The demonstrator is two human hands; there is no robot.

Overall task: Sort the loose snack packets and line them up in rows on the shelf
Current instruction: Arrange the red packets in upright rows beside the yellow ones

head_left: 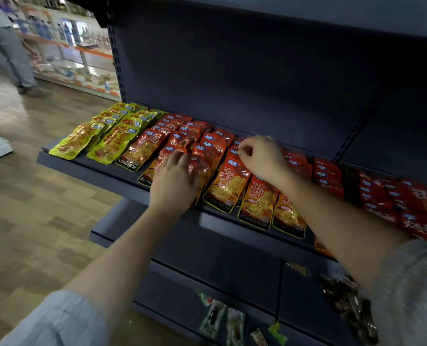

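Left hand (pixel 175 176) lies flat, fingers spread, pressing on the orange-red KONCHEW packets (pixel 228 188) mid-shelf; right hand (pixel 260 156) has fingertips curled, pinching the top edge of a packet further back; yellow packets (pixel 102 136) sit in rows at the left end, red packets (pixel 394 201) at the right, lettering blurred; the dark shelf (pixel 87 162) shows a bare strip along its front edge.

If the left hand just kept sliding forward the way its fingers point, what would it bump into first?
Probably more of the red-and-orange packets: the left hand already lies flat on that row, fingers aimed toward the shelf's dark back panel. The panel comes only after the packets; depth is hard to judge.
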